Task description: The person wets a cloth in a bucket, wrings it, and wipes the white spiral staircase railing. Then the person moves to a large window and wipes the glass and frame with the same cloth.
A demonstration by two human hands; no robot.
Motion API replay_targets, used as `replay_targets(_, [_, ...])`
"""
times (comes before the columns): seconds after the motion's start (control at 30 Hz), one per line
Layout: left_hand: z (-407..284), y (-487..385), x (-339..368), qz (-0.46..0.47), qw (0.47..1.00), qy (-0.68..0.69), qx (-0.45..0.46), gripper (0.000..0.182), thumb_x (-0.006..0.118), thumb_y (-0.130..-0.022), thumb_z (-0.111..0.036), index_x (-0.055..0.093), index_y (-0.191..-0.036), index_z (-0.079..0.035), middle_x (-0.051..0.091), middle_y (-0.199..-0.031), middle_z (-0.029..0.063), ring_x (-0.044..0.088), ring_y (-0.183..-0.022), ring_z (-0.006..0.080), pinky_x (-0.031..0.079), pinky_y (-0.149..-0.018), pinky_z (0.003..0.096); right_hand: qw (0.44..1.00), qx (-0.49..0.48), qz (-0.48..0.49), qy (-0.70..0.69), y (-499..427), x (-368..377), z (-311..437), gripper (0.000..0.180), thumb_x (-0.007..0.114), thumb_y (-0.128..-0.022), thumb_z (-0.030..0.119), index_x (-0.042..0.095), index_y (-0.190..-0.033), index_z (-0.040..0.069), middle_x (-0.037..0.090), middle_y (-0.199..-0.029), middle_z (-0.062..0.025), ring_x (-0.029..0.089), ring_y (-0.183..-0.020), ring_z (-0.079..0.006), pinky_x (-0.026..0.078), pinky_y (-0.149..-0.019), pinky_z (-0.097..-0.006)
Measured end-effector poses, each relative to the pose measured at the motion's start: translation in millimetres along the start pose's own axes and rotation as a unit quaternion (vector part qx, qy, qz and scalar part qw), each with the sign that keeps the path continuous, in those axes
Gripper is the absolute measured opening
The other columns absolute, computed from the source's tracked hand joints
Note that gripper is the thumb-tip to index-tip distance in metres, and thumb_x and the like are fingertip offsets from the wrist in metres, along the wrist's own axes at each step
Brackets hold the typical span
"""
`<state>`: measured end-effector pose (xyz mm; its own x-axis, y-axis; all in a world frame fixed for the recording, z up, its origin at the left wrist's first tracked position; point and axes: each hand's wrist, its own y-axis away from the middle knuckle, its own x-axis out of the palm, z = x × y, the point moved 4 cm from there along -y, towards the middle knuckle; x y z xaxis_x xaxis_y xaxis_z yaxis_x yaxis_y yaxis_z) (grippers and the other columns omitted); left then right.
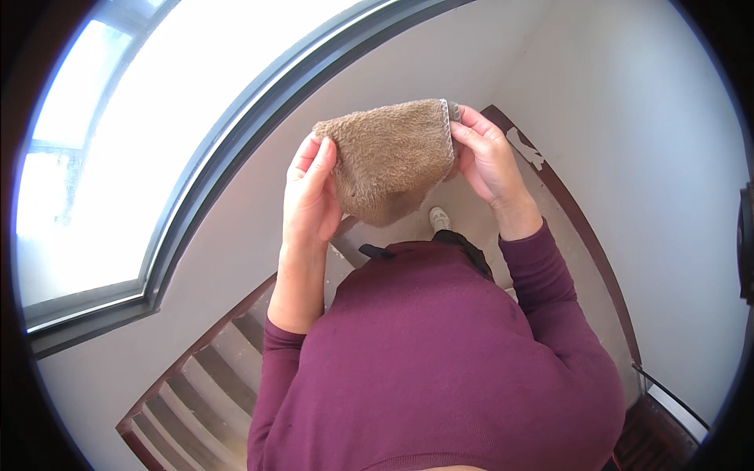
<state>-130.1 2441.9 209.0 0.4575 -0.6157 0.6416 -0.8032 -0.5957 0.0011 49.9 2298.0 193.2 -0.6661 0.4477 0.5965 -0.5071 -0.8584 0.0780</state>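
A brown fleecy cloth [392, 156], folded over with a pale stitched edge on its right side, is stretched between my two hands in front of my chest. My left hand [312, 188] pinches its left end between thumb and fingers. At the stitched right edge, my right hand [486, 156] grips the upper corner, thumb in front. The lower part of the cloth sags and carries a darker patch. Its back side is hidden from me.
A window with a dark metal frame [235, 162] curves along the upper left. Stairs [200, 377] run down at the lower left. A white shoe [439, 219] stands on the landing floor. Dark red skirting [580, 247] with a peeled spot borders the right wall [660, 194].
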Motion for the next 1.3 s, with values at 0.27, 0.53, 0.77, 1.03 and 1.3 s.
replay_targets(0.27, [-12, -4, -4, -0.032, 0.954, -0.299, -0.005, 0.034, 0.069, -0.095, -0.016, 0.058, -0.122, 0.002, 0.069, -0.103, 0.0046, 0.065, -0.093, 0.0093, 0.052, -0.078, 0.0245, 0.99, -0.087, 0.091, 0.07, -15, 30, 26, 0.039, 0.063, -0.096, 0.003, 0.053, -0.133, -0.001, 0.065, -0.12, -0.0066, 0.061, -0.112, -0.0137, 0.049, -0.099, -0.03])
replay_targets(0.53, [-6, -8, 52, 0.018, 0.688, -0.63, 0.359, 0.057, 0.082, -0.076, -0.006, 0.061, -0.129, -0.004, 0.049, -0.141, 0.0203, 0.059, -0.121, 0.0305, 0.055, -0.094, 0.0404, 0.988, 0.022, 0.15, -0.01, -22, 40, 12, 0.038, 0.061, -0.099, 0.008, 0.051, -0.135, 0.001, 0.063, -0.121, -0.0064, 0.063, -0.106, -0.0123, 0.056, -0.089, -0.0273])
replay_targets(0.77, [-38, -25, 71, 0.161, 0.622, -0.616, 0.455, 0.026, 0.081, -0.074, -0.003, 0.072, -0.098, -0.007, 0.072, -0.111, 0.006, 0.062, -0.12, 0.0298, 0.049, -0.104, 0.0454, 0.982, 0.043, 0.161, 0.09, -23, 56, 26, 0.038, 0.053, -0.1, 0.006, 0.053, -0.137, 0.001, 0.063, -0.122, -0.0063, 0.063, -0.105, -0.0112, 0.055, -0.089, -0.0259])
replay_targets(1.03, [-77, -24, 80, 0.214, 0.639, -0.635, 0.378, 0.018, 0.074, -0.082, -0.002, 0.064, -0.097, -0.006, 0.068, -0.092, 0.0035, 0.069, -0.094, 0.0224, 0.051, -0.097, 0.0396, 0.911, -0.048, 0.203, 0.356, -14, 78, 59, 0.038, 0.069, -0.09, 0.017, 0.062, -0.123, 0.001, 0.066, -0.104, -0.0024, 0.061, -0.094, -0.0104, 0.05, -0.084, -0.029])
replay_targets(1.3, [-78, -25, 59, 0.168, 0.697, -0.627, 0.304, 0.039, 0.08, -0.081, -0.018, 0.067, -0.117, -0.009, 0.059, -0.089, 0.0014, 0.052, -0.073, 0.0119, 0.045, -0.064, 0.0265, 0.837, -0.127, 0.241, 0.475, -9, 89, 55, 0.033, 0.058, -0.09, 0.006, 0.062, -0.122, -0.002, 0.067, -0.099, -0.0114, 0.063, -0.086, -0.0181, 0.051, -0.079, -0.0313])
